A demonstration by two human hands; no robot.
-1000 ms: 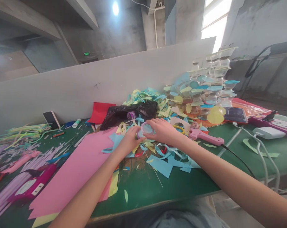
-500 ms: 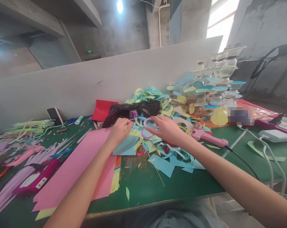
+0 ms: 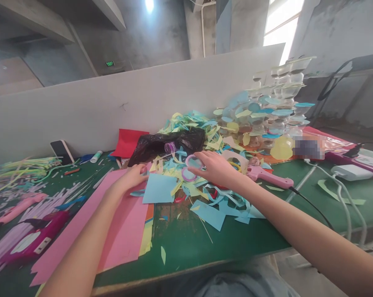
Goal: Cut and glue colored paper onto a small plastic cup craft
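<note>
My right hand (image 3: 215,167) is curled around a clear round piece with a purple rim (image 3: 191,161), its thumb and fingers on either side of it. A second purple ring (image 3: 188,175) shows just below; I cannot tell whether the two are joined. My left hand (image 3: 132,176) is over the upper end of the pink paper sheets (image 3: 124,231), its thumb and fingers slightly apart, with nothing visible between them. A square of light blue paper (image 3: 160,188) lies just right of it. Blue and yellow paper scraps (image 3: 211,212) surround the right hand.
A pink glue gun (image 3: 273,178) with a cord lies right of my right forearm. Clear plastic cups (image 3: 289,88) with paper discs are stacked at the back right. A black plastic bag (image 3: 186,140) sits behind the hands. Lilac straws (image 3: 28,222) and a magenta power strip (image 3: 34,238) are left.
My left hand has moved left, away from the scraps and over the pink sheets. The light blue paper square is more uncovered. My right hand keeps its hold; the view has shifted slightly.
</note>
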